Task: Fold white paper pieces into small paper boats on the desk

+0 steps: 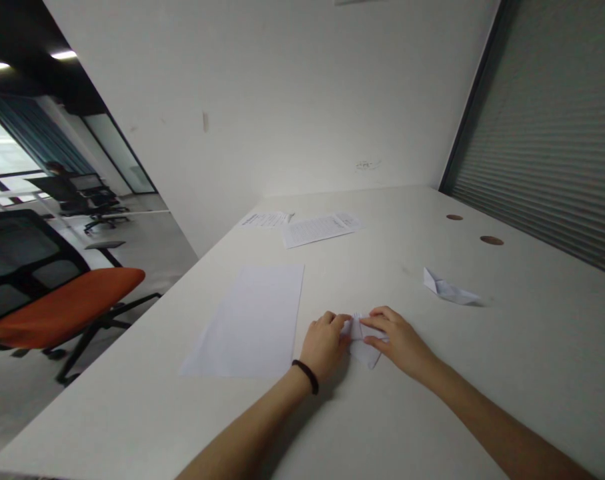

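Note:
A small piece of folded white paper [366,350] lies on the white table between my hands, its lower corner pointing toward me. My left hand [326,343], with a dark band at the wrist, is closed on the paper's left side. On the right side, the thumb and fingers of my right hand [395,340] pinch the same paper. My fingers cover parts of its upper edge and sides. To the right rests a folded paper boat [449,290], touched by neither hand. A flat blank sheet of paper [255,323] lies left of my left hand.
Two printed sheets, one at the far left [265,219] and one nearer the middle [322,230], lie toward the wall. The table [147,413] has two round holes at right, beside a blind [547,133]. An orange-seated chair [67,303] stands left; a person sits farther back.

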